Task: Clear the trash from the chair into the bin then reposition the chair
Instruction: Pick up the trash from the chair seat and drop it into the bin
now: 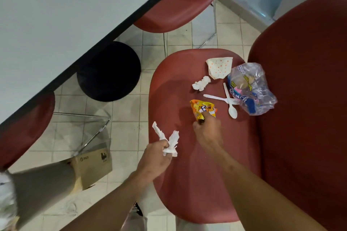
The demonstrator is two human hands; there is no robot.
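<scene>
On glossy chair [187,174], crinkled wrapper [201,109] pinched.

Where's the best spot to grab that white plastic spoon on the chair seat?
Probably pinch the white plastic spoon by its free handle end, at the far end from the bowl, coming from above. The fork crosses its middle and the clear plastic bag crowds its right side.

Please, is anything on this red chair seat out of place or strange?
Yes. Trash lies on the red chair seat: a crumpled white tissue, a dotted paper cup flattened, a white plastic fork crossed with a white plastic spoon, and a clear plastic bag. Nothing looks spilled.
</scene>
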